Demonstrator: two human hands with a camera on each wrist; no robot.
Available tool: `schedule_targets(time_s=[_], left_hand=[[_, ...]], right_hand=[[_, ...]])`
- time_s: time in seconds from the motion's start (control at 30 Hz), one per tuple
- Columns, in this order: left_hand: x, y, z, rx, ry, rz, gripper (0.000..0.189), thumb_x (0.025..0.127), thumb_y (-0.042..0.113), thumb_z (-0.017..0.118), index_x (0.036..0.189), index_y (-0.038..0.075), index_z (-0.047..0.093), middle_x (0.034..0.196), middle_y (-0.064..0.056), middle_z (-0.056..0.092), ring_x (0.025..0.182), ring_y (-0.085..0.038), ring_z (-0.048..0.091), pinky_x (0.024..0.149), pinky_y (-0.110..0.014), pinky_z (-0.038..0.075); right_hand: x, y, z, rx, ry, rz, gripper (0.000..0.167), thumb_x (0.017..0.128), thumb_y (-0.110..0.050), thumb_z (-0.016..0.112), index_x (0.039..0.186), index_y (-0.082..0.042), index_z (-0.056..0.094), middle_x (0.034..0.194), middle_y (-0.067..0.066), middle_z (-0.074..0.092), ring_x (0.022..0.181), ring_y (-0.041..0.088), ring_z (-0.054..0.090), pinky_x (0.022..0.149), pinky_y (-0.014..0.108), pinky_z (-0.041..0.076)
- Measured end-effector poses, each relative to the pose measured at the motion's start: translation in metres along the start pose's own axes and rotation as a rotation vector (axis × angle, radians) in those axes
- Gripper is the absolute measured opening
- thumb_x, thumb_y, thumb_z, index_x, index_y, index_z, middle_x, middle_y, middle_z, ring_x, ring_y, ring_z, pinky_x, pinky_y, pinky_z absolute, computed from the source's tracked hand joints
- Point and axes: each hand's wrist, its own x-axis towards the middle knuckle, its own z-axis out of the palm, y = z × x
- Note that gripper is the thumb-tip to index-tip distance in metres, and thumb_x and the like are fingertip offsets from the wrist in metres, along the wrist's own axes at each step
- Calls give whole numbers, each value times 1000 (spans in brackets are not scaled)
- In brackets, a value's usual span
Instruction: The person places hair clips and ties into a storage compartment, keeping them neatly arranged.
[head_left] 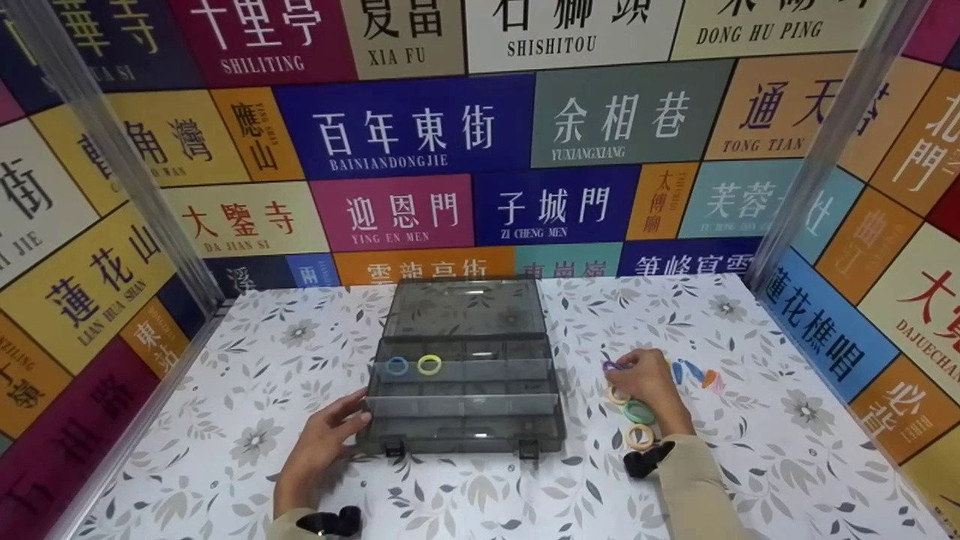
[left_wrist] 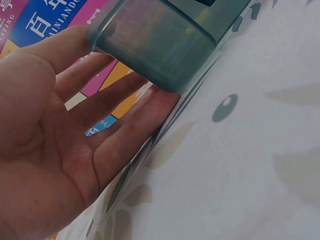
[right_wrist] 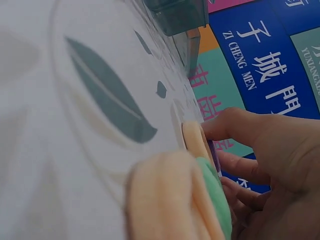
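Panelled walls (head_left: 405,165) printed with place names rise beyond the fingers of both hands. Under them spreads a leaf-patterned tabletop (head_left: 210,450). Between the two sets of fingers stands a smoky, see-through divided box (head_left: 465,433), its lid back. The person's left hand (head_left: 319,441) has its fingers spread and nearly straight, touching the box's near left corner, thumb above. The right hand (head_left: 651,382), to the right of the box, has its fingers bent together, pinching a purple band (head_left: 609,367) at the tips. Just nearer than those fingertips lie a peach band, a green band (head_left: 638,420) and another peach band (head_left: 630,437). Ahead of the left fingertips, inside the box, sit a blue band (head_left: 388,367) and a yellow band (head_left: 421,368). Small coloured clips (head_left: 694,370) lie right of the right fingers.
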Motion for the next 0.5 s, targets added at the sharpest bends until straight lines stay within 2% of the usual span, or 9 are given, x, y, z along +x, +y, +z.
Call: schedule_targets(time_s=[0.23, 0.5], left_hand=[[1, 0, 1, -1, 3, -5, 52, 96, 24, 68, 147, 18, 53, 151, -19, 50, 135, -38, 53, 93, -52, 57], [0, 0, 0, -11, -6, -3, 53, 97, 23, 67, 147, 18, 52, 151, -19, 50, 135, -39, 53, 93, -53, 57]], right_hand=[[-2, -9, -4, 61, -7, 16, 37, 90, -30, 74, 113, -2, 69, 114, 21, 66, 94, 28, 64, 74, 34, 52], [-12, -40, -14, 54, 31, -92, 34, 91, -30, 72, 113, -5, 71, 138, 22, 52, 121, 40, 55, 90, 48, 54]])
